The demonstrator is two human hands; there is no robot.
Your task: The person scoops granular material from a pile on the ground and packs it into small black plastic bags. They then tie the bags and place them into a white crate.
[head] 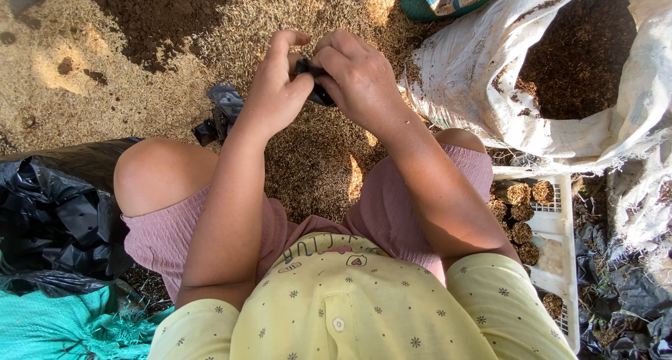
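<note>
Both my hands are raised together in front of my knees. My left hand (276,87) and my right hand (357,73) pinch a small black plastic bag (315,85) between their fingers; most of the bag is hidden by the fingers. On the husk-strewn ground just left of my hands lies another crumpled piece of black plastic (220,111). I am sitting low, with my knees bent out to each side.
A white sack (483,73) holding dark soil stands at the upper right. Below it a white plastic crate (560,227) holds several small soil-filled bags. A heap of black plastic (49,213) and a teal cloth (56,325) lie at left. Dark soil lies piled at top.
</note>
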